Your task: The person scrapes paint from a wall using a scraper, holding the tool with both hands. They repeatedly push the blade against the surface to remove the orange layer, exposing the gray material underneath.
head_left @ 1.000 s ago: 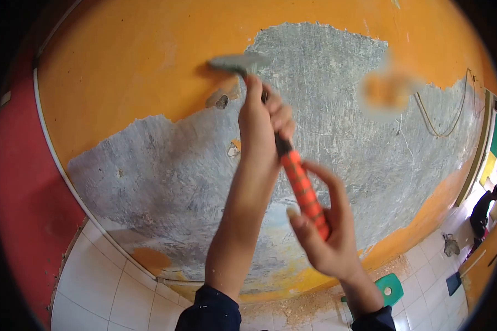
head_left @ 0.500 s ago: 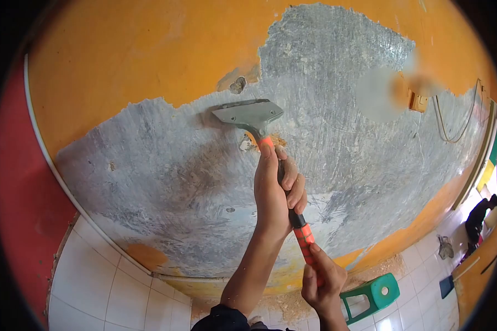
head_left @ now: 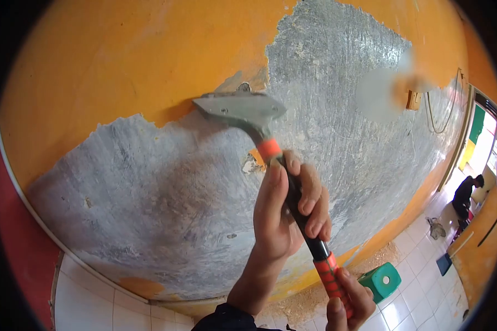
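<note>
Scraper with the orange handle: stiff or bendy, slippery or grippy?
Probably stiff: the scraper shows a broad metal blade flat against the wall. Likely grippy: the handle looks ribbed where the right hand holds it. Perhaps front-heavy, since the left hand grips higher up.

Scraper blade (head_left: 240, 107): right up against the wall (head_left: 149, 182), at the top edge of the stripped patch, with the paint coat just above it and to its left.
Handle (head_left: 270, 150): runs down and to the right from the blade, towards the near side.
Left hand (head_left: 284, 212): wrapped round the handle's middle, below the blade.
Right hand (head_left: 348, 300): down on the handle's near end, below and right of the left hand.
Stool (head_left: 382, 280): on the floor (head_left: 419, 300) at the wall's foot, just right of the right hand.
Debris (head_left: 306, 302): on the floor along the wall's foot, left of the stool.
Wall box (head_left: 414, 99): on the wall, well right of the blade.
Person (head_left: 465, 193): far right, well beyond the stool.
</note>
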A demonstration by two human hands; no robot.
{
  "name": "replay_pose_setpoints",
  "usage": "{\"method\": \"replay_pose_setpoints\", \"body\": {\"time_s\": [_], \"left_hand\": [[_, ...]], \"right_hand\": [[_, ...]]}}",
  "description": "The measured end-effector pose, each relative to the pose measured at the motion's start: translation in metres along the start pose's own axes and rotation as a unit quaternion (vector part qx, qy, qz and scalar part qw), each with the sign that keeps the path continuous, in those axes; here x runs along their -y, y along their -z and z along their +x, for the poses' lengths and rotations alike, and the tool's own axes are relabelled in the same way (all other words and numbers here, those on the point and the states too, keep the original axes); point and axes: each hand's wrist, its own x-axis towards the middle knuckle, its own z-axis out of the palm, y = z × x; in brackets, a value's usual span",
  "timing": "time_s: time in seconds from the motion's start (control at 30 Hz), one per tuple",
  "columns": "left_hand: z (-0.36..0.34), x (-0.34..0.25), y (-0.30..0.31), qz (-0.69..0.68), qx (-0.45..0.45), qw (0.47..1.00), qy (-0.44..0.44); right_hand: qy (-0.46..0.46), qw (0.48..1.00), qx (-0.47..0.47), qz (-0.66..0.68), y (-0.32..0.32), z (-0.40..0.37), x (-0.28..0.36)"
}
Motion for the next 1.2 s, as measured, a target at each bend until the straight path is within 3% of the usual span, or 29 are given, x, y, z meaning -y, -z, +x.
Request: {"method": "replay_pose_setpoints", "body": {"time_s": [0.07, 0.27, 0.33, 0.4, 0.53, 0.63, 0.8, 0.93, 1.13, 1.2], "left_hand": [[-0.008, 0.002, 0.005, -0.022, 0.023, 0.999, 0.003], [-0.007, -0.005, 0.002, -0.037, 0.019, 0.999, 0.027], [-0.016, -0.002, 0.006, -0.049, 0.012, 0.998, 0.040], [-0.015, -0.006, 0.004, -0.052, -0.006, 0.998, 0.046], [-0.010, -0.007, 0.008, -0.030, 0.052, 0.998, 0.022], [-0.024, -0.001, 0.003, -0.047, -0.022, 0.998, 0.039], [-0.014, -0.008, -0.006, -0.002, -0.012, 1.000, 0.029], [-0.018, 0.000, -0.004, -0.023, -0.032, 0.999, 0.033], [-0.023, -0.002, -0.014, 0.069, -0.068, 0.995, 0.030], [-0.021, -0.003, -0.017, 0.005, -0.081, 0.996, 0.041]], "right_hand": [[-0.032, 0.998, -0.046, 0.032, -0.009, -0.003, 0.002], [-0.020, 0.998, -0.048, -0.020, -0.017, -0.003, 0.012], [-0.047, 0.998, -0.035, 0.032, -0.022, -0.009, 0.014], [-0.013, 1.000, -0.024, -0.004, -0.021, -0.004, 0.014], [0.005, 1.000, -0.014, 0.004, -0.025, -0.006, 0.012], [0.001, 1.000, -0.007, 0.014, -0.026, -0.006, 0.011], [-0.002, 0.996, -0.003, 0.084, -0.024, 0.000, 0.018], [0.007, 0.998, 0.025, 0.056, -0.017, 0.008, 0.016], [0.019, 0.995, 0.025, 0.094, -0.017, 0.002, 0.007], [0.010, 0.993, 0.047, 0.107, -0.020, 0.011, 0.001]]}}
